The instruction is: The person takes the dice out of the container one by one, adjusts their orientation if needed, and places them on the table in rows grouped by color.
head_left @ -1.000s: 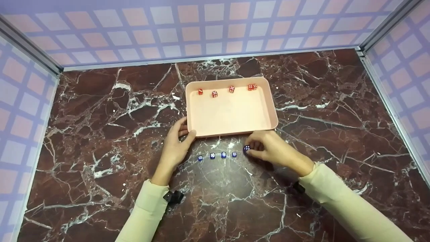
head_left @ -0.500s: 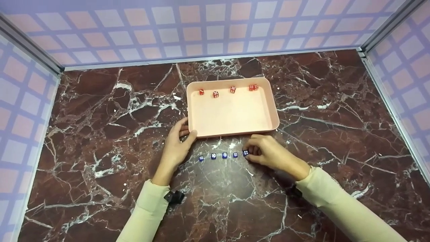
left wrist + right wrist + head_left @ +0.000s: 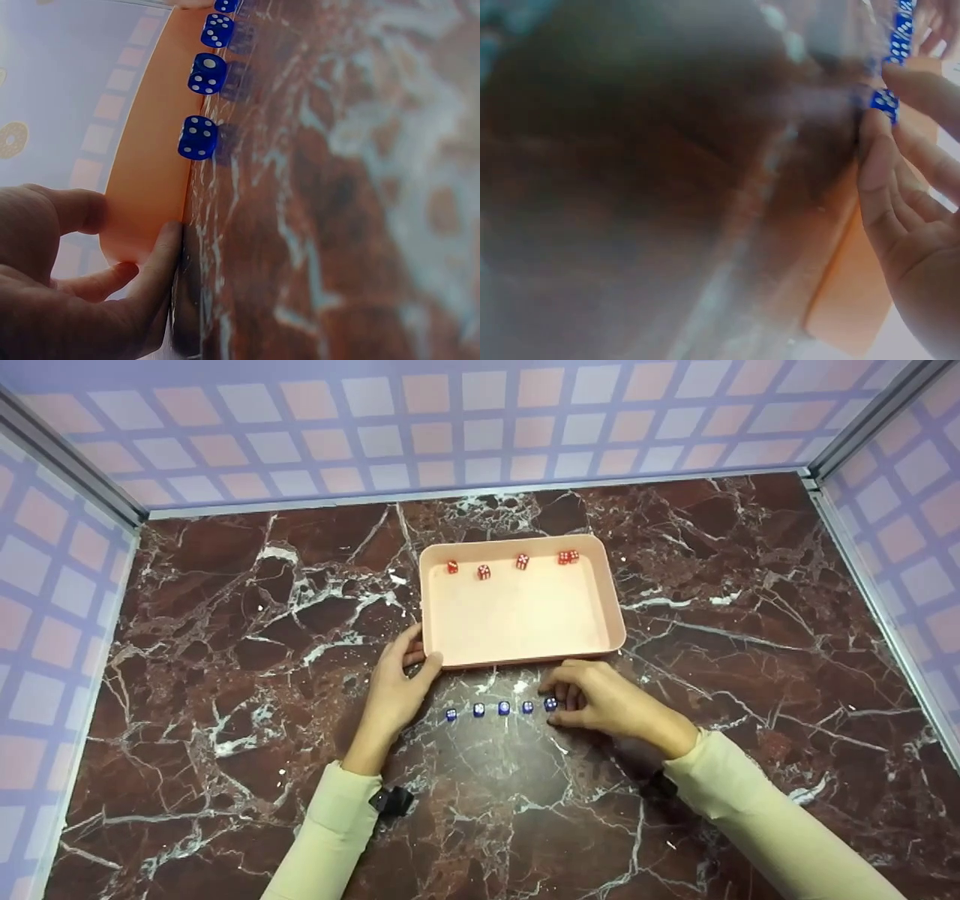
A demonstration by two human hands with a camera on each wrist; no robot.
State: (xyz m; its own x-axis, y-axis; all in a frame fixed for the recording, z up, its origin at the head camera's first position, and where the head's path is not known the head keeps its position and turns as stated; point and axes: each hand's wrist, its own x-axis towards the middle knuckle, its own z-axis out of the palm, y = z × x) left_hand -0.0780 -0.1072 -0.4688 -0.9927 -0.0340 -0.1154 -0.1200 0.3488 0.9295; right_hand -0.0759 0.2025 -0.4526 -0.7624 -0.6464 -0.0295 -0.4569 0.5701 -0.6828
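A row of several blue dice (image 3: 503,708) with white pips lies on the marbled table in front of a shallow light-orange tray (image 3: 517,660). My left hand (image 3: 397,679) holds the tray's near left corner, thumb on the front and fingers at the side. At the row's right end, my right hand (image 3: 592,697) has its thumb and index finger on either side of the last blue die (image 3: 550,703). The right wrist view shows a small gap between the index fingertip and this die (image 3: 886,103); the thumb tip is close to it or touching.
Inside the tray, several red dice are spread along the far side; one red die (image 3: 452,567) is at the left and two sit together at the right. Checkered panels (image 3: 480,431) stand behind and at both sides of the table (image 3: 247,675).
The right hand has brought the last blue die down to the row's right end, and its thumb and index finger have parted around it. The left hand stays at the tray corner.
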